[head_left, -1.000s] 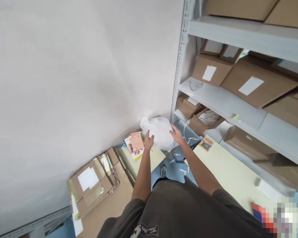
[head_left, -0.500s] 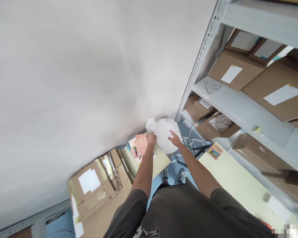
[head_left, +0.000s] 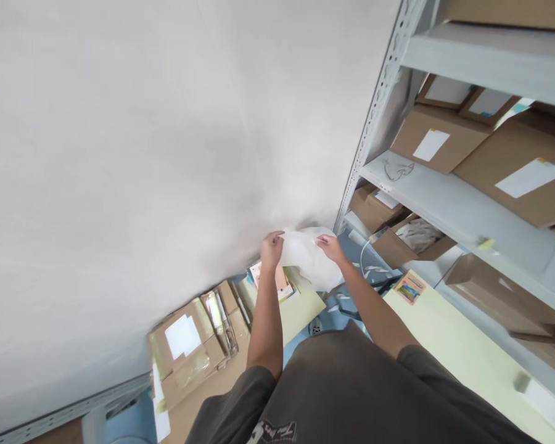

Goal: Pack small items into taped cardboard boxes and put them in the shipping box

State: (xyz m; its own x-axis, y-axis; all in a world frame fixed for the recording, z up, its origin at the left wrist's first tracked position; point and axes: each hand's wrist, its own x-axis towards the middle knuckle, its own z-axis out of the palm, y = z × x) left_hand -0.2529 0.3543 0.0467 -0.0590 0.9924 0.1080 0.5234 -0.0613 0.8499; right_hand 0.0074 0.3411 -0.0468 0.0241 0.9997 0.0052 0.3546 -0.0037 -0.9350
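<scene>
Head view, looking down over a dark shirt [head_left: 346, 388]. Both bare hands at work on a thin white bag [head_left: 321, 271], semi-sheer and crumpled.

Left hand [head_left: 271, 250]: thumb and fingers drawn together at the bag's near-left edge, gripping it by a pinch. Right hand [head_left: 330, 248]: fingertips brought in to the thumb, pinching the bag's upper part; rest of the fingers curled. Bag stretched between the two hands, its body bulging below and toward the right wrist.

Bag's position: close to the white wall [head_left: 176, 123], beyond a small cream table [head_left: 303, 314], overlapping its far corner in view. Whether it rests there, cannot tell.

On that table, just beside the left forearm and partly behind it: booklets [head_left: 282, 285], pinkish cover uppermost. Left of the table: flattened cardboard [head_left: 185, 364], taped, white label attached.

Right side: longer cream table [head_left: 457, 351], colourful card [head_left: 410, 288] at its far end. Behind it, grey metal shelving [head_left: 444, 194] with brown cartons [head_left: 460, 137]. One open box [head_left: 392, 248] holds whitish material, contents unclear. Blue floor [head_left: 292, 348] below; one shoe [head_left: 315, 326] partly visible.
</scene>
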